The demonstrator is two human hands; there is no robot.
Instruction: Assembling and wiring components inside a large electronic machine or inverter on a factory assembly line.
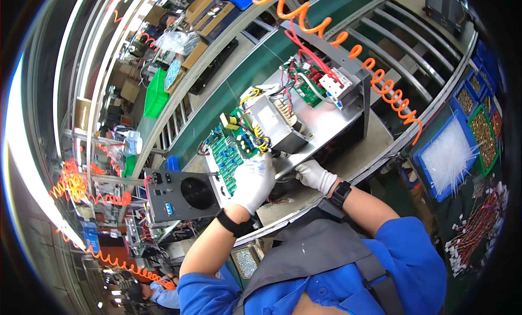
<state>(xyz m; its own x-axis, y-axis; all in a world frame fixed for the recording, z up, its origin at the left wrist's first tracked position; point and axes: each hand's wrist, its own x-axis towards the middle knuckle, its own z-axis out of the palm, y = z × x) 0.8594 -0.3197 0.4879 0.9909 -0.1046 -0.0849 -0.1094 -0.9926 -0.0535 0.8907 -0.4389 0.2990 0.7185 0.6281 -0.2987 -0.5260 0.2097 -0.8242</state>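
A metal chassis lies in front of me with a large transformer in its middle. Beside the transformer, on the left, is a green circuit board crowded with parts. My left hand, in a white glove, reaches over the board. Its fingers are pinched together by a bundle of yellow wires at the transformer's near corner; what they hold is hidden. Also gloved, my right hand is closed at the chassis's near edge. I cannot see what lies in its curled fingers.
A dark panel with a round fan stands at the chassis's left end. An orange coiled hose hangs over the rollers. Right of me are a blue tray of clear strips, a green bin of brass-coloured hardware and bundled wires.
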